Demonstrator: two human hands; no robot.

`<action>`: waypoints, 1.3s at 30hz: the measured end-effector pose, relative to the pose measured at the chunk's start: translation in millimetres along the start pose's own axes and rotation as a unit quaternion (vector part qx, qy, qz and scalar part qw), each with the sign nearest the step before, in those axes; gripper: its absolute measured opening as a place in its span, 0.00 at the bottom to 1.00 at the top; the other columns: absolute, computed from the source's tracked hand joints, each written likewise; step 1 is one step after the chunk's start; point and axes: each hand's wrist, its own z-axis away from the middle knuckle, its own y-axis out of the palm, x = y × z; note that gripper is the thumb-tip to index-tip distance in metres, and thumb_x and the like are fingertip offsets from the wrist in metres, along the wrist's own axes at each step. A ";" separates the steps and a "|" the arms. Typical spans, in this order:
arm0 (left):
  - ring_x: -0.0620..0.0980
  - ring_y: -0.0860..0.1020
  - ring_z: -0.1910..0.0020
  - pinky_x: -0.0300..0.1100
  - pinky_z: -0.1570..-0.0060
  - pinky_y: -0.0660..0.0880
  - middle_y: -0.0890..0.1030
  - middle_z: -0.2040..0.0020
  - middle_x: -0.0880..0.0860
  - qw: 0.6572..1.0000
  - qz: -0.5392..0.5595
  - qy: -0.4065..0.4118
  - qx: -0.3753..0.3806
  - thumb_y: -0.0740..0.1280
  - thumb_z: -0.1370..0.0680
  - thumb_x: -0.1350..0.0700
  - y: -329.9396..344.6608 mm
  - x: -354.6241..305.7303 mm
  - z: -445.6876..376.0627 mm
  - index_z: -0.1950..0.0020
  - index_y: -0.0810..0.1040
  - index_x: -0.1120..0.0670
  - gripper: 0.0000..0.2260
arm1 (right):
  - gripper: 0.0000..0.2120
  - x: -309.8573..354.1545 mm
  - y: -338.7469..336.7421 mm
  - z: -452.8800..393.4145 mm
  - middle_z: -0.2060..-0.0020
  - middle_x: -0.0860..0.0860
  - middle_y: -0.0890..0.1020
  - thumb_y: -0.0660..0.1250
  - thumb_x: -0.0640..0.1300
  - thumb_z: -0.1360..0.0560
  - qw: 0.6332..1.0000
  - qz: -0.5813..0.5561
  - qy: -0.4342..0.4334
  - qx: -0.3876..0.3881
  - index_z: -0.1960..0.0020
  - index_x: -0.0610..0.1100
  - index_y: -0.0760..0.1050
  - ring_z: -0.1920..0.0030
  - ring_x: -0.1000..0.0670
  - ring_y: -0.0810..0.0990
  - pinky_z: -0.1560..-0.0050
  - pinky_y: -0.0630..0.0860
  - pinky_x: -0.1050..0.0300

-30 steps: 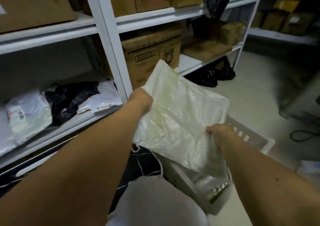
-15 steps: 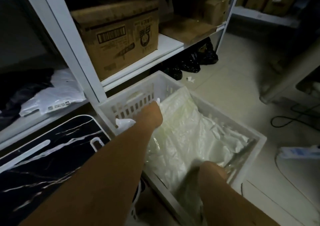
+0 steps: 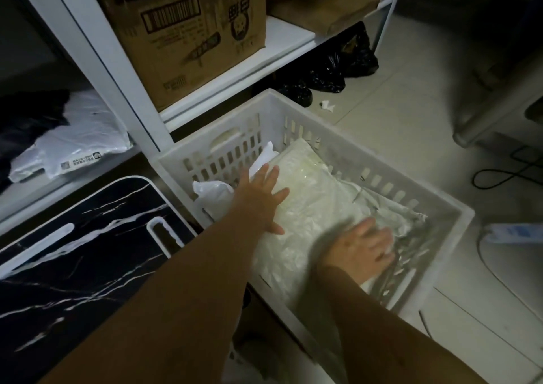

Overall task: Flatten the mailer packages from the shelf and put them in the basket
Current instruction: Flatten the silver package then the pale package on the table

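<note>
White slatted basket (image 3: 382, 184) sat on floor at centre-right of frame, holding pale mailer (image 3: 311, 198) laid flat. Left hand (image 3: 258, 198) pressed mailer's upper-left part, fingers spread and straight. Right hand (image 3: 364, 248), motion-blurred, lay flat on mailer's lower-right part. Crumpled white bag (image 3: 211, 191) sat at basket's left wall. White shelf post (image 3: 97, 60) ran through upper left; cardboard box (image 3: 194, 31) on shelf at top centre. Black bags (image 3: 332, 69) lay on floor beyond basket.

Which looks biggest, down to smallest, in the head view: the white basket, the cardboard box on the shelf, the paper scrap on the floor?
1. White basket, though it sits nearer the camera.
2. Cardboard box, partly cropped, so this order is unsure.
3. Paper scrap, clearly smallest.
</note>
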 end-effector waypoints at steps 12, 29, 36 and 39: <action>0.71 0.49 0.26 0.65 0.33 0.63 0.36 0.23 0.59 0.949 0.119 -0.046 0.289 0.77 0.37 0.38 26.8 -15.6 -9.4 0.23 0.39 0.39 0.56 | 0.55 13.0 23.9 -24.1 0.25 0.49 0.28 0.60 0.80 0.38 0.932 0.056 -0.120 0.337 0.26 0.64 0.30 0.26 0.30 0.32 0.35 0.50 0.19; 0.71 0.39 0.27 0.68 0.31 0.56 0.30 0.24 0.53 0.927 0.208 -0.062 0.307 0.67 0.22 0.59 54.5 -20.7 -15.3 0.23 0.43 0.37 0.40 | 0.58 8.2 75.4 -23.2 0.27 0.47 0.24 0.63 0.78 0.38 0.946 0.029 -0.120 0.300 0.27 0.61 0.25 0.27 0.30 0.30 0.37 0.54 0.19; 0.73 0.46 0.27 0.65 0.31 0.61 0.33 0.23 0.56 0.941 0.190 -0.058 0.274 0.68 0.23 0.59 53.9 -20.8 -13.8 0.23 0.44 0.38 0.40 | 0.59 17.1 61.0 -21.5 0.26 0.45 0.28 0.65 0.76 0.38 0.946 0.043 -0.101 0.304 0.26 0.60 0.28 0.26 0.30 0.35 0.38 0.58 0.20; 0.69 0.54 0.27 0.59 0.32 0.65 0.37 0.22 0.58 0.958 0.183 -0.036 0.219 0.72 0.26 0.59 42.8 -16.4 -8.0 0.22 0.46 0.41 0.44 | 0.56 27.6 46.6 -20.1 0.24 0.42 0.35 0.69 0.72 0.37 0.948 0.033 -0.073 0.308 0.24 0.59 0.36 0.26 0.29 0.41 0.35 0.56 0.22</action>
